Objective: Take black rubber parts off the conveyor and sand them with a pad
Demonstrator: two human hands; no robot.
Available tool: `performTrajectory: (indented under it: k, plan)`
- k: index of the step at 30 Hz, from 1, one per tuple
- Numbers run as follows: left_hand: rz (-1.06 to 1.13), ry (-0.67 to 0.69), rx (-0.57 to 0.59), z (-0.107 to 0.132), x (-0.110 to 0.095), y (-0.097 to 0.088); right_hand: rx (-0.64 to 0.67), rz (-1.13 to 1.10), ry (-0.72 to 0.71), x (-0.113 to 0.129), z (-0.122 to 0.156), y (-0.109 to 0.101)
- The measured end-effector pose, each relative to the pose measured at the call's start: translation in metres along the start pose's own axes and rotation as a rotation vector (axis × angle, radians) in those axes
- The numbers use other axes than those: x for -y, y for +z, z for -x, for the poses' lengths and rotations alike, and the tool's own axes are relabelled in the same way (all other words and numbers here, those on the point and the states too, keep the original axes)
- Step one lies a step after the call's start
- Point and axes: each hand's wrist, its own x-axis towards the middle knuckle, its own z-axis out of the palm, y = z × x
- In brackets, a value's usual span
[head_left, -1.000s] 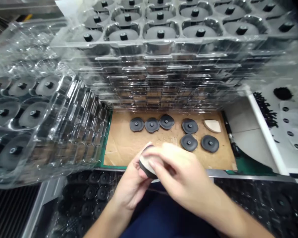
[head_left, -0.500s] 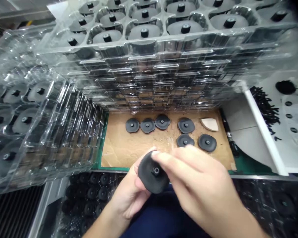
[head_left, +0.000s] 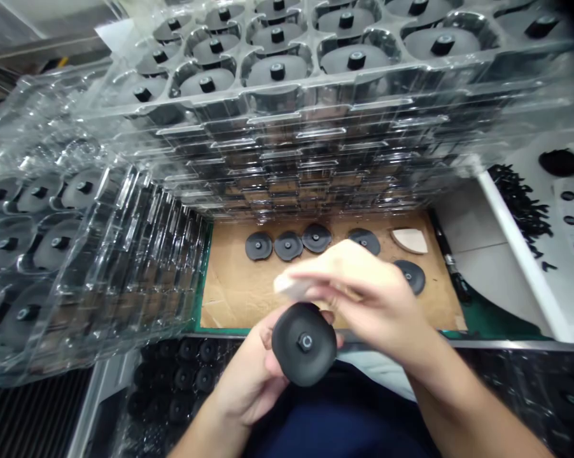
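Observation:
My left hand (head_left: 251, 366) grips a round black disc (head_left: 296, 366) by its edge, with the raised central stub facing up. Just above that disc is my right hand (head_left: 380, 296), blurred by motion, its index finger and thumb pinched on a small whitish piece (head_left: 294, 287) whose kind I cannot make out. The right hand appears apart from the disc. Beyond the hands, similar black discs (head_left: 287, 245) lie on a brown cardboard sheet (head_left: 234, 289). Some discs on the right are partly covered by my right hand.
Tall stacks of clear plastic trays (head_left: 306, 137) full of discs stand at the back and left. A pale wedge-shaped piece (head_left: 410, 240) and a dark pen-like tool (head_left: 452, 264) lie at the right. Past a white divider (head_left: 525, 254) are small black parts (head_left: 518, 203).
My right hand has lifted off the disc, moving up and slightly right, and the whitish piece now shows in its fingers. My left hand still holds the disc, now turned flatter toward me.

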Motion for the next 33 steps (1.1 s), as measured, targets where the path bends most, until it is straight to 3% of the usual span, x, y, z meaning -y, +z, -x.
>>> performTrajectory:
  k: [2,5,8,11,15,18,21,24,25,28,31,33]
  plan:
    - [0.049,0.017,0.013,0.003,-0.001,-0.001,-0.104,-0.029,0.259,-0.022,0.007,0.005]
    - [0.114,0.041,0.009,0.005,0.001,-0.011,-0.039,-0.033,0.453,-0.052,0.03,0.026]
    - [0.161,0.057,-0.029,0.003,0.004,-0.026,0.014,0.074,0.5,-0.07,0.059,0.055]
    - [0.165,0.084,-0.061,0.0,0.005,-0.034,0.032,0.173,0.536,-0.072,0.08,0.074]
    - [0.159,0.105,-0.085,-0.002,0.001,-0.034,0.057,0.267,0.554,-0.071,0.092,0.081]
    - [0.17,0.109,-0.097,-0.002,-0.001,-0.034,0.037,0.3,0.533,-0.075,0.083,0.074]
    - [0.161,0.117,-0.113,-0.003,0.001,-0.034,-0.013,0.291,0.494,-0.063,0.059,0.06]
    - [0.154,0.168,-0.14,-0.004,0.004,-0.033,-0.101,0.251,0.389,-0.025,0.031,0.048]
    - [0.143,0.181,-0.144,-0.004,0.004,-0.033,-0.134,0.222,0.288,-0.01,0.024,0.046]
    - [0.085,0.189,-0.145,-0.003,0.006,-0.033,-0.061,0.152,0.096,0.022,0.01,0.046]
    - [0.037,0.215,-0.19,-0.002,0.007,-0.034,0.138,0.08,0.159,0.031,0.004,0.048]
    - [0.016,0.228,-0.203,-0.002,0.008,-0.032,0.091,0.135,0.146,0.029,0.0,0.048]
